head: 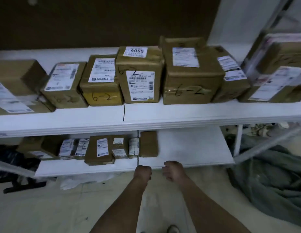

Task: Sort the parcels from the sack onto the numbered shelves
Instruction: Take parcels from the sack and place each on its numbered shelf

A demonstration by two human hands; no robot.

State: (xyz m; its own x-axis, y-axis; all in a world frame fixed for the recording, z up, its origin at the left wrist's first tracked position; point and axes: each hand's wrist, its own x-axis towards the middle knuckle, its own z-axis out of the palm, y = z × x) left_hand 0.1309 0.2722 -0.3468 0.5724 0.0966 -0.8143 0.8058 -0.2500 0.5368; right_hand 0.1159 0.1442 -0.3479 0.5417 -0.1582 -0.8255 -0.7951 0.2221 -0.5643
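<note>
Two bare hands hung in front of the lower shelf (188,148), holding nothing: the left hand (143,172) had its fingers curled under into a loose fist, and the right hand (173,170) had its fingers bent but slack. Nearest them stood the plain brown parcel (148,144), on the lower shelf just right of the black dividing line, close against a row of small labelled boxes (102,147) to its left. Its long axis ran near to far, its unlabelled top facing up and one short end toward the hands. Other parcels sat on the upper shelf (146,115), several marked 6-2, among them the tall labelled parcel (139,76). What looked like the grey-green sack (272,179) lay crumpled on the floor at the right.

With no label showing on the plain parcel, I judged it could easily be miscounted or left in the wrong bay. Blur hid most labels, so a misread number was another likely slip.
</note>
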